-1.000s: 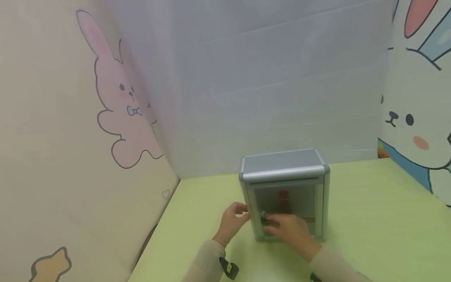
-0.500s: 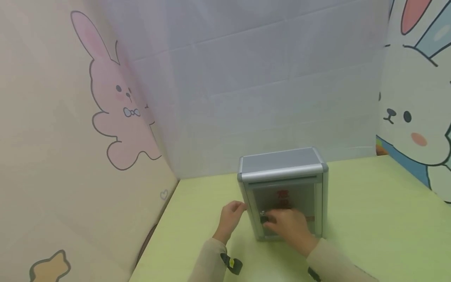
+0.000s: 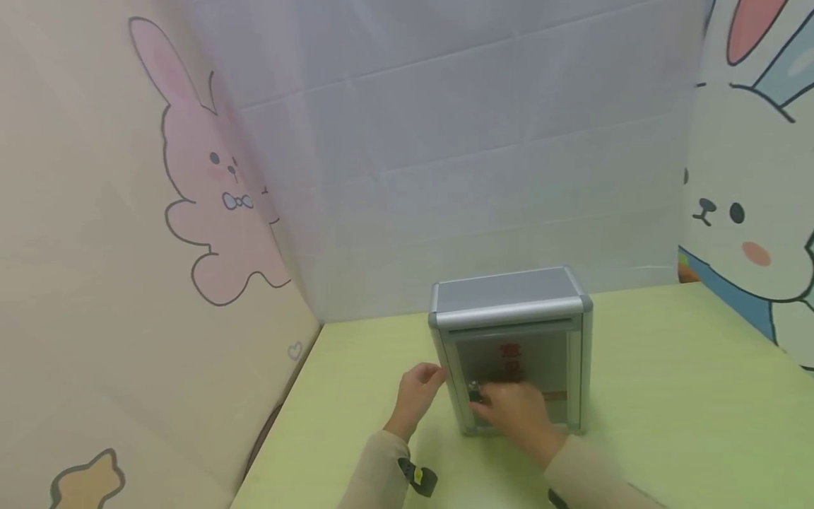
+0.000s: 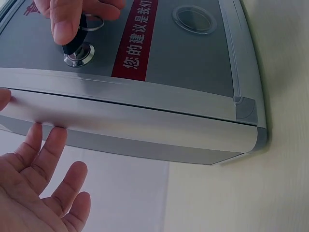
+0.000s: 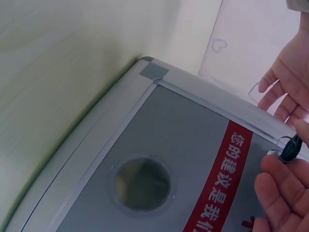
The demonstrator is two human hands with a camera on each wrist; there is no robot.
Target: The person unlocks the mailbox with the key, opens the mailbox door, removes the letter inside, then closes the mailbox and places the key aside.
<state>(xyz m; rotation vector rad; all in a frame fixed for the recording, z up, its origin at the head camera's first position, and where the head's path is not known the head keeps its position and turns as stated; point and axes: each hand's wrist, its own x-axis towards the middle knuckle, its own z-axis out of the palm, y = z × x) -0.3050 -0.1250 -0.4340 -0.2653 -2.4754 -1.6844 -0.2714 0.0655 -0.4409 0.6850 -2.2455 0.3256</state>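
Observation:
A grey metal box [image 3: 509,291] with silver edges and a slot across its upper front stands upright on the table. Low on the left of its front panel is a round silver lock [image 4: 83,57]. My right hand [image 3: 518,410] pinches a black-headed key [image 5: 291,148] between thumb and forefinger, with the key at the lock. A thin metal ring [image 4: 94,23] hangs from the key's head. At the box's left side, my left hand [image 3: 416,392] touches the edge with its fingertips [image 4: 59,133], fingers loosely extended and nothing held.
The pale green table [image 3: 661,396] stretches to both sides of the box. A white curtain [image 3: 496,155] hangs behind, and a wall with a pink rabbit [image 3: 222,205] rises at the left. Red printed strip [image 4: 135,43] and a round clear window [image 4: 194,19] mark the front panel.
My right hand has shifted slightly left at the lock, staying on the key. My left thumb and fingers have drawn closer together at the box's side. The box has not visibly moved.

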